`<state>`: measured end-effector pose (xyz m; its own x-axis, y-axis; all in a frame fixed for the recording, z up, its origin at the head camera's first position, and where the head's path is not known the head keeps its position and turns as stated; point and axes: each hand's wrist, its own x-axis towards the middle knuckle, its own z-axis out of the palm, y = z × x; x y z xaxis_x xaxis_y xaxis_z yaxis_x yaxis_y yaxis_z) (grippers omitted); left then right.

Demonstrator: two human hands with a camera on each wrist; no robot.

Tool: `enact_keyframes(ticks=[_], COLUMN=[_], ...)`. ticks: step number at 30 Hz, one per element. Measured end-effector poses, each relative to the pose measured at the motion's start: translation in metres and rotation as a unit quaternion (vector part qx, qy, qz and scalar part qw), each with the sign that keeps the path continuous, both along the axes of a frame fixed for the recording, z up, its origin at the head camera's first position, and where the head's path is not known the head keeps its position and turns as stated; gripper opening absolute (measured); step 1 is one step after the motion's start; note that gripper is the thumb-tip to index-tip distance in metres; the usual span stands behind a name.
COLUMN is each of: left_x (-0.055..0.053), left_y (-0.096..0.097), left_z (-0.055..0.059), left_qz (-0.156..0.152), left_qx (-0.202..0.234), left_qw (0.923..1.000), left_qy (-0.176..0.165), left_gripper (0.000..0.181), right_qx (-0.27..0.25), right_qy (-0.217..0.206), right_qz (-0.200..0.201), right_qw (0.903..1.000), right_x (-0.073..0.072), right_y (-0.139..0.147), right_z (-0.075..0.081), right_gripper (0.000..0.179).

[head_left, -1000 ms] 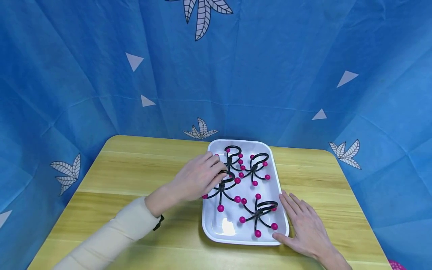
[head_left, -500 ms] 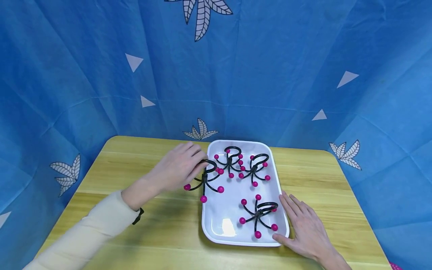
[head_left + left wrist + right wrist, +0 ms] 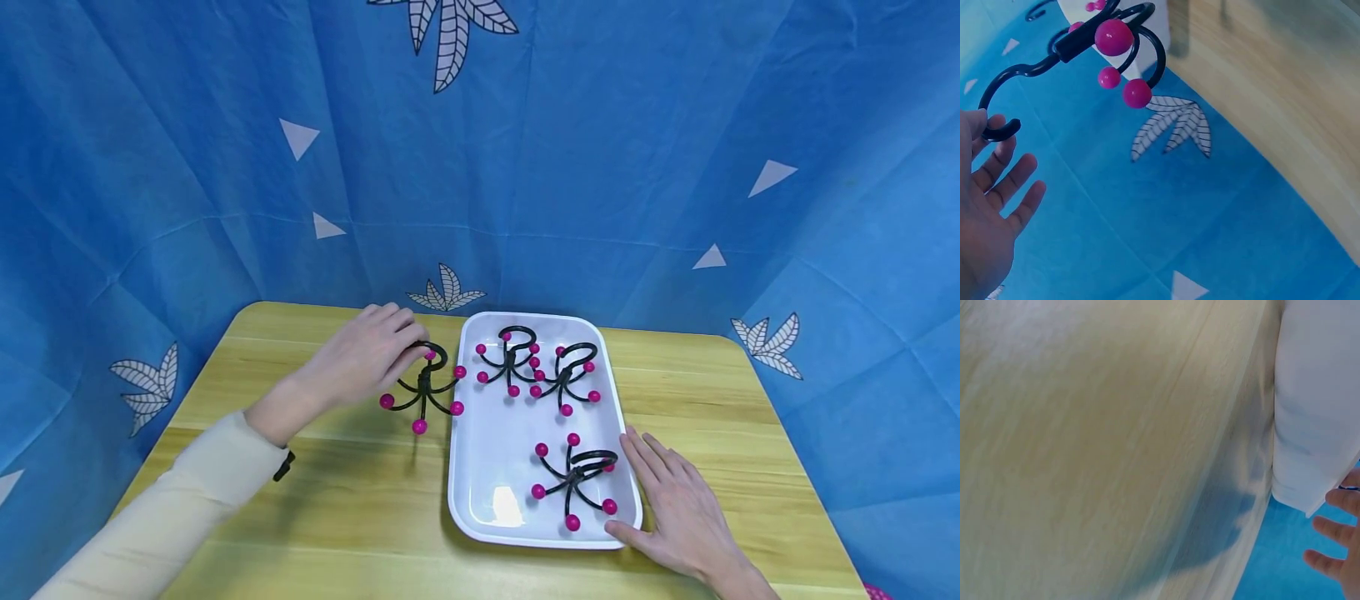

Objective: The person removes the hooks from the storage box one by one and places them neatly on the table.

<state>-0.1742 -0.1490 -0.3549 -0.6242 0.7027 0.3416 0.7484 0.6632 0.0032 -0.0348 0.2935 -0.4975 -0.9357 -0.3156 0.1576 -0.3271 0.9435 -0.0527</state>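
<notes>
A black multi-arm hook hanger [image 3: 424, 385] with pink ball tips is pinched in my left hand [image 3: 360, 354] by its curved top hook. It hangs in the air above the table, just left of the white tray [image 3: 480, 458]. In the left wrist view, thumb and index finger of the left hand [image 3: 991, 225] meet on the hook end of the hanger [image 3: 1075, 40]; the other fingers are spread. My right hand [image 3: 678, 508] rests against the tray's right side, fingers fairly straight, thumb at the front corner. In the right wrist view its fingertips are near the tray wall [image 3: 1316, 400].
Inside the tray are a back-left hanger [image 3: 511, 358], a back-right hanger [image 3: 566, 377] and a front-right hanger [image 3: 575, 473], all alike. The wooden table [image 3: 337, 517] extends around the tray. A blue patterned cloth [image 3: 600, 167] hangs behind it.
My left hand has lifted the hook hanger from the tray's left part and carried it left past the rim. The right hand and tray have stayed put.
</notes>
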Motion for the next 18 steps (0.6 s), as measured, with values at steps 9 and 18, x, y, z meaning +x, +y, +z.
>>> enact_keyframes(ticks=[9, 18], left_x=[-0.017, -0.033], left_y=[-0.014, -0.02], left_z=[-0.012, -0.021], left_qz=[0.029, 0.066], left_qx=[-0.007, -0.006], left_qw=[0.9995, 0.9972], left_qy=[-0.014, -0.035], left_gripper=[0.019, 0.024], right_qx=[0.003, 0.002], right_qy=[-0.02, -0.021], right_qz=[-0.009, -0.012], right_qw=[0.9998, 0.9997], right_x=[0.001, 0.001], right_y=[-0.001, -0.002], right_z=[0.001, 0.001], right_gripper=[0.114, 0.113])
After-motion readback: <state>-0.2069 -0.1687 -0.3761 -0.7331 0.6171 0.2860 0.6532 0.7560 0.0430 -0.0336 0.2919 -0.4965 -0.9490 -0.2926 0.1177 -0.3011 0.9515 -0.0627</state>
